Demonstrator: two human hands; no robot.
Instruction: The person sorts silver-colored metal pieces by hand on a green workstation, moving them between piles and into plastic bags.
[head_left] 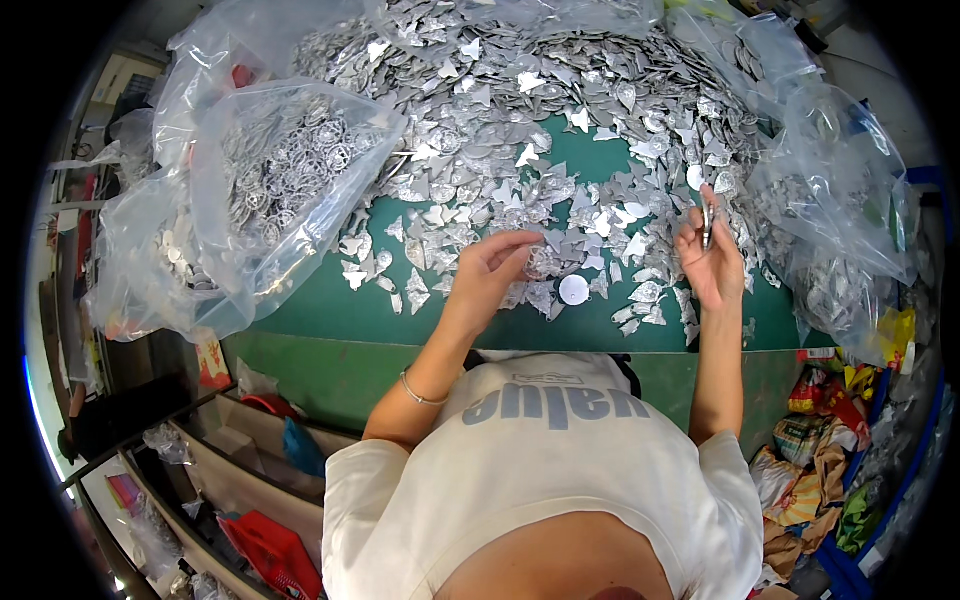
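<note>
A wide pile of small flat silver metal pieces (480, 130), in leaf-like, pointed and round shapes, covers the green tabletop (300, 300). My left hand (487, 278) is at the pile's near edge, thumb and fingers closed on a roundish silver metal piece (541, 262). Close by lies a plain round metal disc (574, 290). Further right, my right hand (714, 268) is raised palm up over the pieces. Its curled fingers hold a thin shiny metal piece (708, 226), seen nearly edge-on, so its exact kind is unclear.
Clear plastic bags (290, 190) full of metal pieces stand at the left, some holding round openwork ones. More bags (830, 190) line the right side. Below left is an open drawer (250, 440) with a red plastic basket (270, 550). Coloured packages (810, 450) crowd the lower right.
</note>
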